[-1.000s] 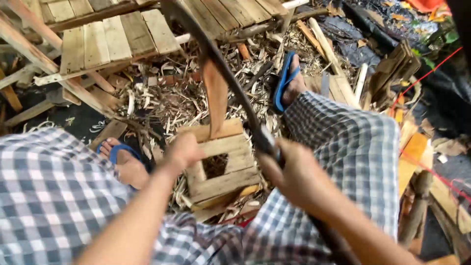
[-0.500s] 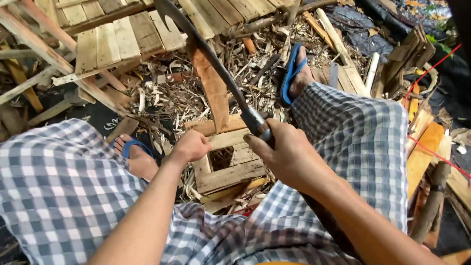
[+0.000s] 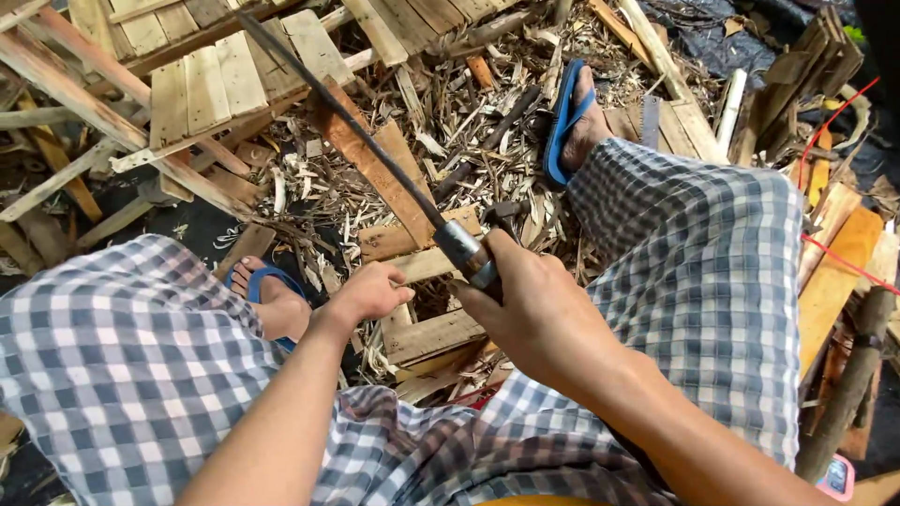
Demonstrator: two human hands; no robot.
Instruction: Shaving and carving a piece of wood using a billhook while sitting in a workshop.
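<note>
My right hand (image 3: 534,305) is closed around the handle of a long dark blade (image 3: 347,117) that points up and to the left. The blade lies over a reddish wooden plank (image 3: 375,169) that leans on a small wooden box frame (image 3: 427,328) between my knees. My left hand (image 3: 370,292) rests on the left edge of that frame, fingers curled against the wood. My legs are covered by checked cloth, and my feet wear blue sandals (image 3: 562,122).
Wood shavings and offcuts (image 3: 469,122) litter the ground ahead. Slatted pallet boards (image 3: 187,84) lie at the upper left. Stacked planks and orange boards (image 3: 834,272) stand at the right, with a red cord across them.
The blade has swung leftward and lower across the plank. My left hand slid along the frame's edge. My view shifted slightly closer.
</note>
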